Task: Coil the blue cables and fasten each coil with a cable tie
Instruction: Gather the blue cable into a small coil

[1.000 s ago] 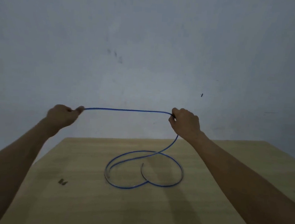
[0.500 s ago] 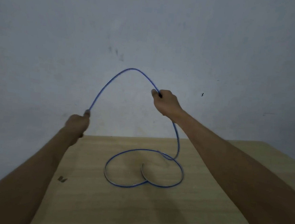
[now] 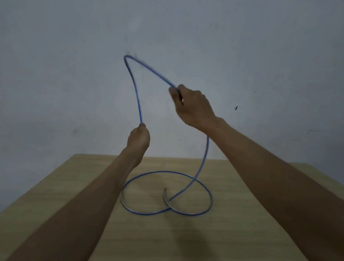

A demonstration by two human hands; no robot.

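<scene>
Left hand (image 3: 138, 137) nearer right hand (image 3: 193, 106) than before — both clamped on one blue cable (image 3: 137, 101), arched over one table (image 3: 240, 238).

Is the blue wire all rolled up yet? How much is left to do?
Not yet. Done: nothing; no coil is fastened so far. In hand: the left hand pinches the blue cable and the right hand grips it further along, arching a first loop in the air. Left: the rest lies in loose curls on the table, to be gathered and tied.
</scene>
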